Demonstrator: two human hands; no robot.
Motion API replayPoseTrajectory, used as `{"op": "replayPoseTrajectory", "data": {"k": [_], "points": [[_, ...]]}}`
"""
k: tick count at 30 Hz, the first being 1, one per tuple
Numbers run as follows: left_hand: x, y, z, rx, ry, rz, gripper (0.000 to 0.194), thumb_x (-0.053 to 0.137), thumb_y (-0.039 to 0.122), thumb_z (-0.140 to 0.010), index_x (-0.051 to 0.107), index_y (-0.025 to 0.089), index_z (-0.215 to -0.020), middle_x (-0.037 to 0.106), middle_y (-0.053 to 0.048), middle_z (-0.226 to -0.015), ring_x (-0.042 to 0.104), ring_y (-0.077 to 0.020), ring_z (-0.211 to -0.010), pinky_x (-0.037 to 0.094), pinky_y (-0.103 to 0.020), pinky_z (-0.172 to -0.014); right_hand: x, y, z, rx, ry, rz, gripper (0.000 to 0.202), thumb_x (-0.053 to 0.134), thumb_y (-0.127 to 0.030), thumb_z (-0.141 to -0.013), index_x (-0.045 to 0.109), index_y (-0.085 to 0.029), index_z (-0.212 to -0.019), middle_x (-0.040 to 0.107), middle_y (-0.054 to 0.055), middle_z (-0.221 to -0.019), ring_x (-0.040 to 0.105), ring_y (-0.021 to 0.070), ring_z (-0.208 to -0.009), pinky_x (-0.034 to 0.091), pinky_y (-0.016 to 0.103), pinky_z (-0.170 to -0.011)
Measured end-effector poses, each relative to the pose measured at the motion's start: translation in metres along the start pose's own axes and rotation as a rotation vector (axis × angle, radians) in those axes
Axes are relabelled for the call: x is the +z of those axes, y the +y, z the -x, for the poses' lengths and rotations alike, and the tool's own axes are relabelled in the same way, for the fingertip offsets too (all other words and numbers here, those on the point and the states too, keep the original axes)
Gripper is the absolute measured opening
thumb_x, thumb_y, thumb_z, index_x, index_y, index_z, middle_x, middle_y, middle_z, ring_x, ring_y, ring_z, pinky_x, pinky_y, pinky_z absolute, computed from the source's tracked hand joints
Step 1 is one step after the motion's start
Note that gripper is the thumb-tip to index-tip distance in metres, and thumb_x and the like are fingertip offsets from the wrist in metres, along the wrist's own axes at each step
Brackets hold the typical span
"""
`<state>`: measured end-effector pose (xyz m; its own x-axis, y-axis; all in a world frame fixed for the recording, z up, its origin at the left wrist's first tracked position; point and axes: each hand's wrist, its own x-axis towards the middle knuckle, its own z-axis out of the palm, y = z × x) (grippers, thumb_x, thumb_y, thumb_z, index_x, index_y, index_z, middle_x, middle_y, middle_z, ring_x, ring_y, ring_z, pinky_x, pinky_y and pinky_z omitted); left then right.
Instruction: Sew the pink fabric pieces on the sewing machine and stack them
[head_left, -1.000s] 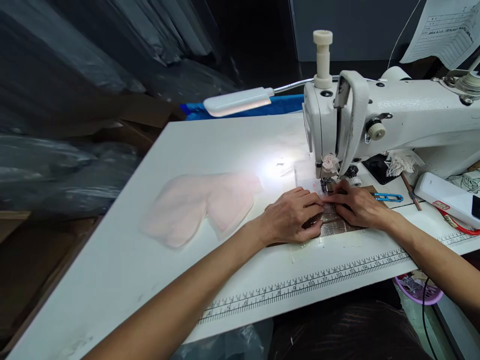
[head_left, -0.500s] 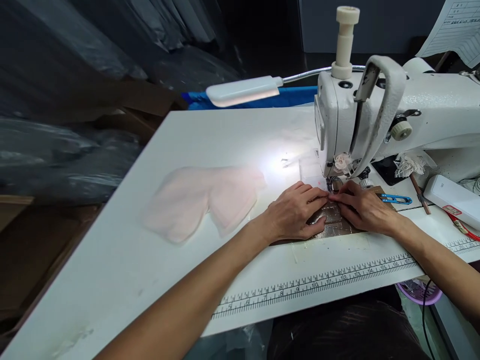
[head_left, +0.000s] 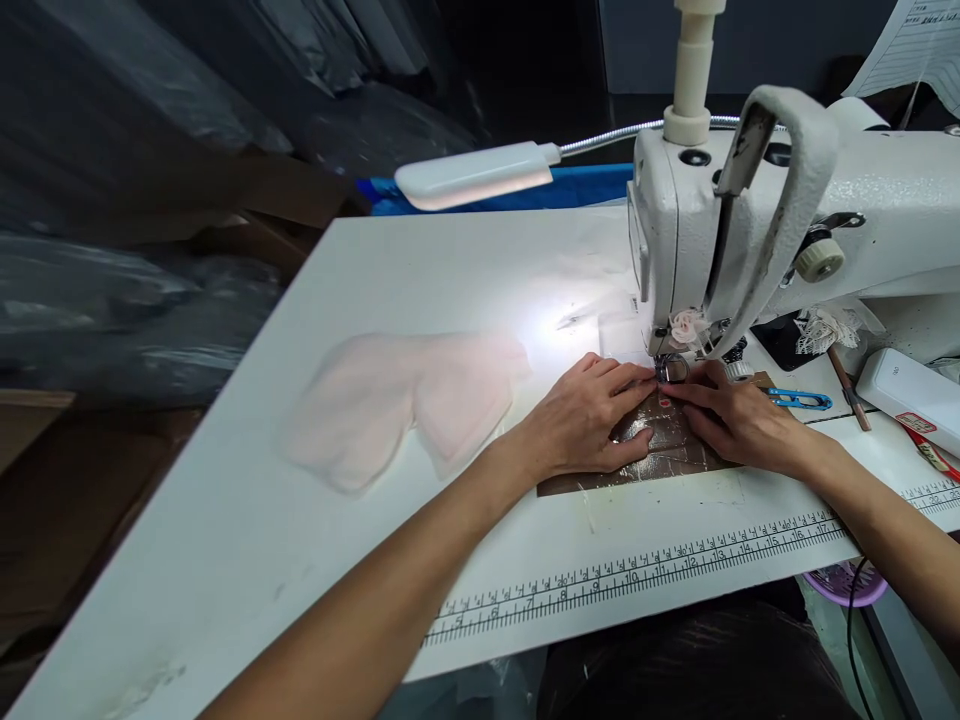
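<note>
My left hand point(head_left: 592, 415) lies on a shiny brown sheet point(head_left: 637, 478), its fingers stretched toward the presser foot point(head_left: 670, 370) and its thumb spread apart. From the other side, my right hand point(head_left: 742, 418) reaches in with fingertips closed together just in front of the foot. Whatever small piece lies at these fingertips is mostly hidden. A little red mark shows on the brown sheet between the hands. The white sewing machine point(head_left: 660, 220) stands over both hands. Left of them, pale pink fabric pieces point(head_left: 405, 400) lie flat on the white table point(head_left: 247, 520).
A lit lamp point(head_left: 476, 177) hangs over the table. Blue thread snips point(head_left: 800, 399), a brown stick point(head_left: 849, 388), a white device point(head_left: 911, 400) and a red-handled tool point(head_left: 930, 452) lie right of my right hand. A printed ruler point(head_left: 630, 580) runs along the front edge.
The camera view has shifted slightly. More of the brown sheet shows below and between my hands, and my fingertips remain by the presser foot. The pink pieces have not moved.
</note>
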<state>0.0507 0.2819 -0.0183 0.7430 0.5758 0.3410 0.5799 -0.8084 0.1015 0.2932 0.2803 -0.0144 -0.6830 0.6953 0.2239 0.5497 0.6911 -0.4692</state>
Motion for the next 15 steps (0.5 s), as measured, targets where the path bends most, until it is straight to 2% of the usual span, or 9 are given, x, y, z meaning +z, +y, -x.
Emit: {"op": "replayPoseTrajectory", "data": {"k": [4,7,11,15], "points": [[-0.001,-0.001,-0.001,-0.014,-0.014,-0.017,0.041,0.051,0.039,-0.091,0.063,0.014,-0.121,0.067,-0.014,-0.125,0.066,-0.0261,-0.099,0.051,-0.043,-0.083,-0.011,-0.003,-0.001,0.131,-0.019,-0.044,0.033,0.045,-0.026,-0.099,0.071,-0.017,-0.118,0.063,0.010,-0.102,0.063,0.0172,-0.080,0.055,0.031,-0.078],[-0.002,-0.001,-0.002,-0.020,-0.023,-0.031,0.042,0.051,0.041,-0.091,0.063,0.014,-0.121,0.067,-0.014,-0.122,0.065,-0.0264,-0.098,0.050,-0.043,-0.082,-0.017,-0.003,-0.003,0.211,-0.025,-0.095,0.028,0.048,-0.026,-0.097,0.071,-0.018,-0.112,0.067,0.008,-0.099,0.064,0.0189,-0.085,0.053,0.030,-0.079],[-0.001,-0.002,-0.002,-0.037,-0.048,-0.038,0.042,0.051,0.042,-0.091,0.062,0.016,-0.123,0.066,-0.014,-0.122,0.063,-0.0275,-0.100,0.049,-0.044,-0.083,-0.018,0.001,-0.004,0.257,-0.017,-0.169,0.025,0.049,-0.028,-0.096,0.070,-0.019,-0.104,0.069,0.007,-0.099,0.064,0.0196,-0.090,0.052,0.031,-0.082],[0.000,-0.001,-0.003,-0.029,-0.043,-0.061,0.044,0.049,0.043,-0.093,0.062,0.012,-0.122,0.066,-0.016,-0.122,0.062,-0.0285,-0.096,0.047,-0.044,-0.081,-0.017,0.006,-0.006,0.314,-0.016,-0.226,0.027,0.047,-0.036,-0.096,0.067,-0.017,-0.095,0.068,0.008,-0.093,0.062,0.0201,-0.085,0.051,0.032,-0.077]]}}
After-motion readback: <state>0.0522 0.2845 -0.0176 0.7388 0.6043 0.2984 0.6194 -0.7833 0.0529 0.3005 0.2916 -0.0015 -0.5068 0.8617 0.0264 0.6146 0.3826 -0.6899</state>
